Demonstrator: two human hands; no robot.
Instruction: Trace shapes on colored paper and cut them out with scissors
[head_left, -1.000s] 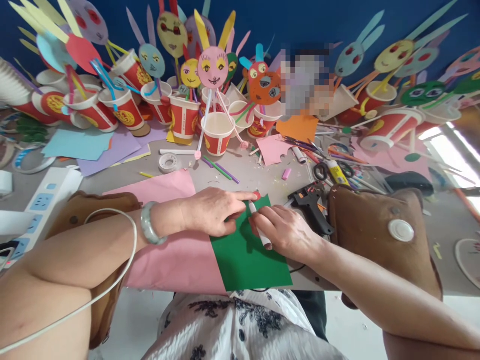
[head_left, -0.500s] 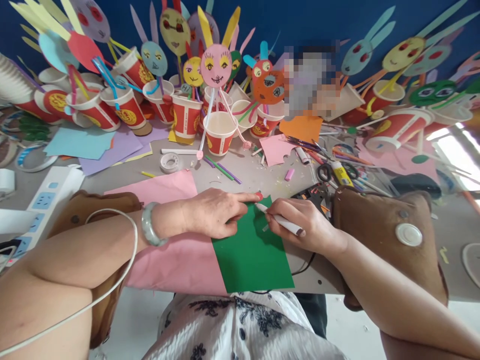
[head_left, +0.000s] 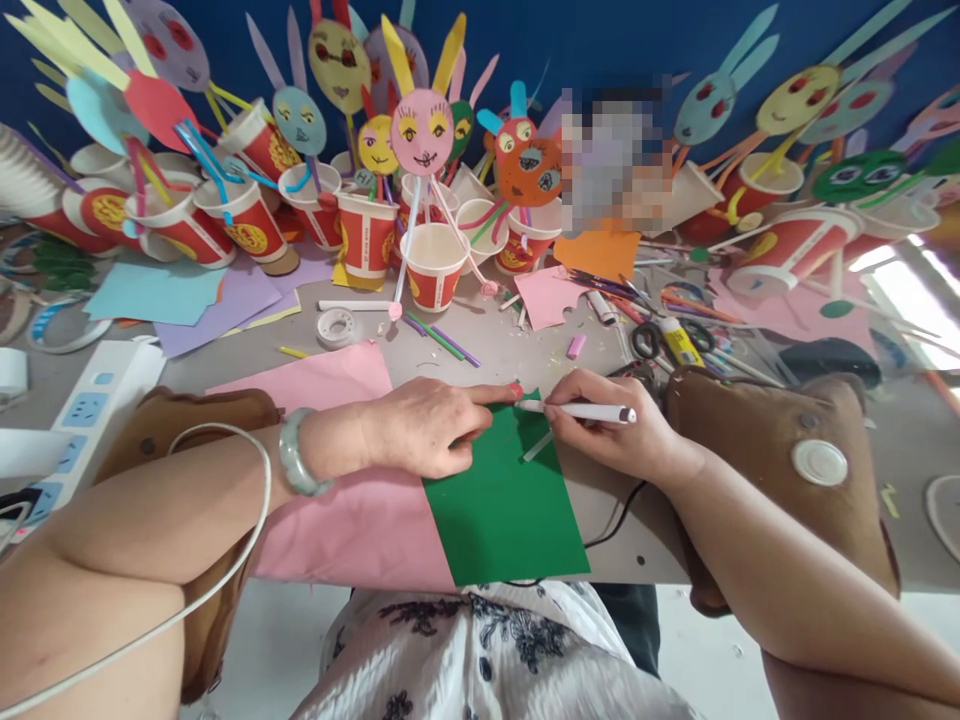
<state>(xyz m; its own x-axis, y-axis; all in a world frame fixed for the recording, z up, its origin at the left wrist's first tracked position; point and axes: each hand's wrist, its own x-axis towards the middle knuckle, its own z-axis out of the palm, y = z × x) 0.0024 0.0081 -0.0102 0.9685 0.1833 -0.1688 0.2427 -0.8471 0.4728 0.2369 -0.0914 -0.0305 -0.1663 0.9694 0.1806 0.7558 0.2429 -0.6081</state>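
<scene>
A sheet of green paper [head_left: 502, 520] lies partly over a pink sheet [head_left: 345, 530] at the table's front edge. My left hand [head_left: 424, 428] rests on the green paper, index finger stretched out to its top edge and the other fingers curled. At that fingertip is a small red spot [head_left: 515, 390]; I cannot tell if it is a nail or a separate piece. In my right hand [head_left: 611, 425], a white marker [head_left: 592, 411] is pinched, its tip by the left fingertip. A narrow pale strip [head_left: 536, 447] lies on the green paper.
Red paper cups [head_left: 435, 285] with straw-and-paper figures line the back. Brown cushions [head_left: 780, 480] sit under both forearms. Scissors [head_left: 646, 340], a yellow glue stick [head_left: 679, 343] and scraps lie at right. A power strip [head_left: 90, 410] and a tape roll [head_left: 335, 326] are at left.
The marker has swung from slanting down toward me to nearly level, pointing left. My right hand has turned with it, baring more of the pale strip. The left hand stays in place.
</scene>
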